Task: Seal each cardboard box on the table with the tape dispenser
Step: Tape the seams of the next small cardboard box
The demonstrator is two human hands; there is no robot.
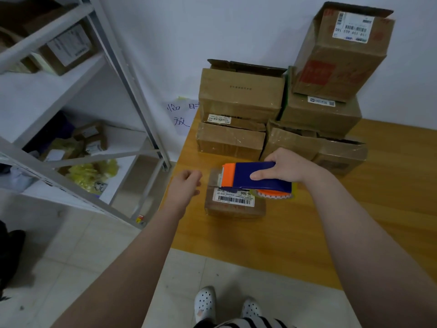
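Small labelled box point(234, 200) sits near the table's point(307, 233) left edge. Right hand point(287, 165) grips tape dispenser point(255, 177) over its top, orange blade end leftward, likely starting a strip. Left hand point(186, 185), loosely curled, empty, beside box, probably to steady it. Stacked boxes point(281, 110) wait far.

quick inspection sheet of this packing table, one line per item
surface: yellow wooden table against a white wall
job's things: small box with a barcode label, near the table's left edge; blue and orange dispenser held over its top; stack of bigger boxes at the back, some flaps up
clutter: nothing seen
grippers: right hand grips the dispenser; left hand loosely curled, left of the small box, holds nothing
cables: nothing seen
surroundings: metal rack with parcels on the left; handwritten note on the wall; tiled floor
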